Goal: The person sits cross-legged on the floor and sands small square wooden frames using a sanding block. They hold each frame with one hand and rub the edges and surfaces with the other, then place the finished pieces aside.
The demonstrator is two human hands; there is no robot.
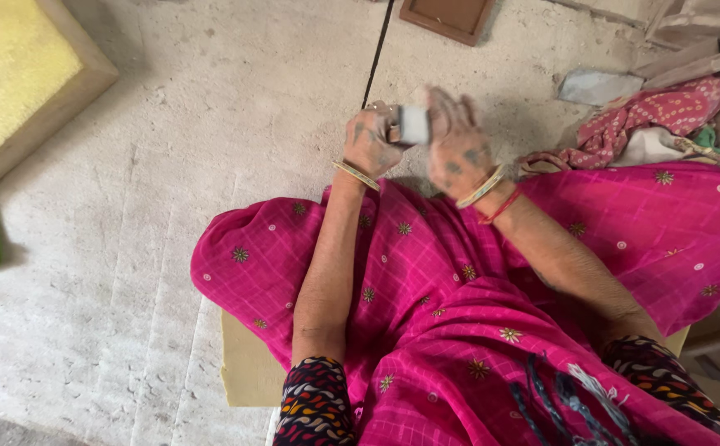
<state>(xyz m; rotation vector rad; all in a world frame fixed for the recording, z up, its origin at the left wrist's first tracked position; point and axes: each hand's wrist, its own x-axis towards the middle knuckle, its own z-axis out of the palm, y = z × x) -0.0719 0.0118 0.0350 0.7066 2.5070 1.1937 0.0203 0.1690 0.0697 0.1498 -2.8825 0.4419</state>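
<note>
A seated person in pink cloth (492,272) holds a small grey block (414,125) above the concrete floor (170,165), left hand (370,142) closed on its edge, right hand (457,140) blurred, fingers spread against its other side, seemingly steadying it.

Both forearms reach forward from patterned sleeves and come together at the wrists, each ringed by bangles. The left hand (370,142) is curled into a loose fist, back up. The right hand (457,142), blurred, faces it with fingers raised and spread, just beside the left.
</note>
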